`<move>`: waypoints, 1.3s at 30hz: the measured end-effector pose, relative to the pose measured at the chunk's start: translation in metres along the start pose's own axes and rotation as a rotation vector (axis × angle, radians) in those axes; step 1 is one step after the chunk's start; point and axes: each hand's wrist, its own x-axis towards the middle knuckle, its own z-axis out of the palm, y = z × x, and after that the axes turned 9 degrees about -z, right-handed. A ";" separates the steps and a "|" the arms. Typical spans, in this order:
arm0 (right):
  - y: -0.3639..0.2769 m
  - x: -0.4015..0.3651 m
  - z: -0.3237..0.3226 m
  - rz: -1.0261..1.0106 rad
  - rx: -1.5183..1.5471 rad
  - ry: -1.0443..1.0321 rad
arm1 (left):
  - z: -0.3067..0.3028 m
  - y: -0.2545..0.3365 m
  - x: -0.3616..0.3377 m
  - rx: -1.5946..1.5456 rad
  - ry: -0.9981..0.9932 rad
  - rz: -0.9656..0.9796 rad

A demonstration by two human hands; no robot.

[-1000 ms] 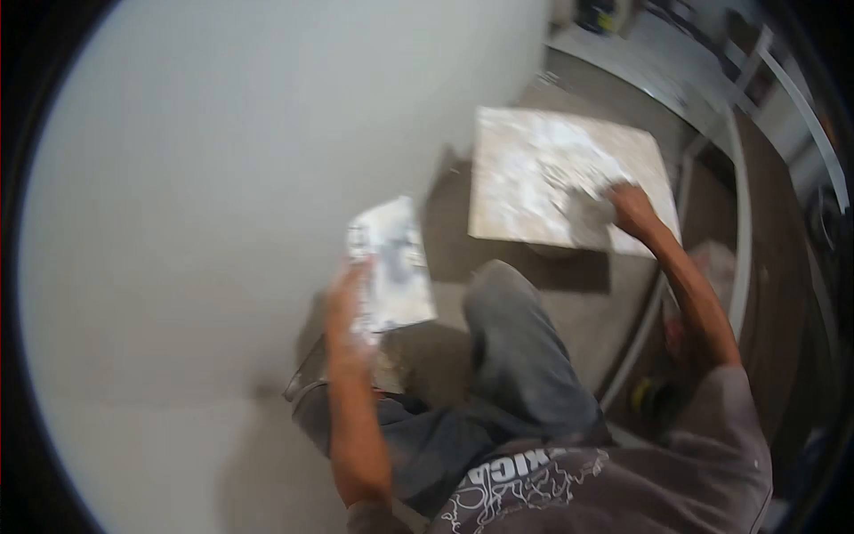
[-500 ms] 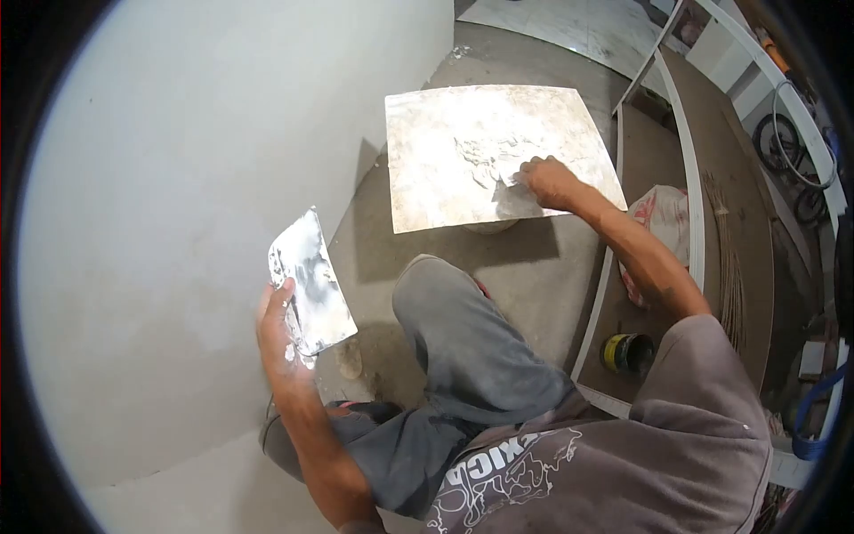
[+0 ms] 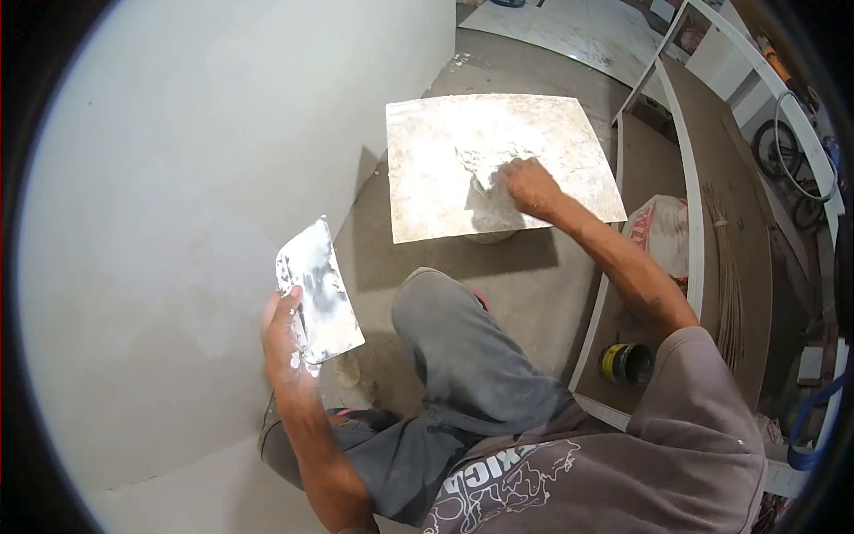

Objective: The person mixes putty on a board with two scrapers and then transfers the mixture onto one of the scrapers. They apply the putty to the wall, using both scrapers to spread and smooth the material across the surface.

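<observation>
My left hand [image 3: 282, 334] grips a plastering trowel [image 3: 322, 298] beside the wall. Its flat blade is smeared with white plaster and dark patches, and plaster clings to my fingers and wrist. Over the pale board [image 3: 422, 200] my right hand [image 3: 534, 189] is closed on a putty knife, whose blade is mostly hidden under the fingers. Wet plaster [image 3: 471, 160] lies in a rough patch around the board's middle, just left of that hand. The board rests on a round support [image 3: 491, 237], of which only a bit shows below its front edge.
A smooth whitish wall [image 3: 205, 178] rises on the left. To the right lies a white metal frame [image 3: 686, 151] with a brown panel, holding a white-and-red sack [image 3: 660, 236], a yellow-and-black can [image 3: 626, 363] and a bundle of thin rods [image 3: 728, 276]. My bent knee [image 3: 436, 307] is below the board.
My right hand has shifted left across the board, over the plaster patch. The left hand and trowel sit slightly lower and farther right in view; the view itself has shifted a little.
</observation>
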 end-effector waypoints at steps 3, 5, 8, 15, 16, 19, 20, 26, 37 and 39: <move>-0.006 -0.003 0.020 -0.043 0.071 0.006 | -0.003 -0.002 0.003 -0.002 0.021 -0.010; 0.008 -0.006 -0.010 -0.058 0.148 -0.091 | -0.002 -0.002 0.002 0.001 0.045 -0.006; 0.015 -0.023 -0.022 0.005 0.080 0.029 | 0.003 -0.001 -0.001 -0.020 0.025 -0.013; 0.012 -0.046 -0.037 0.316 0.639 0.236 | 0.004 -0.015 0.012 -0.015 0.043 0.027; 0.013 -0.050 -0.042 0.383 0.745 0.265 | 0.005 -0.019 0.017 0.003 0.042 0.015; 0.008 -0.055 -0.062 0.505 1.068 0.353 | 0.020 -0.029 0.027 -0.006 0.028 -0.002; 0.003 -0.055 -0.073 0.521 1.189 0.388 | 0.022 -0.033 0.032 0.000 0.017 -0.010; -0.036 -0.033 -0.110 0.361 1.800 0.601 | 0.049 -0.030 0.029 -0.077 -0.088 -0.028; -0.116 0.012 -0.155 -0.174 1.230 0.672 | 0.053 -0.024 0.000 -0.426 -0.107 0.031; -0.136 0.023 -0.174 -0.438 0.855 0.716 | 0.052 -0.019 -0.001 -0.430 -0.094 0.032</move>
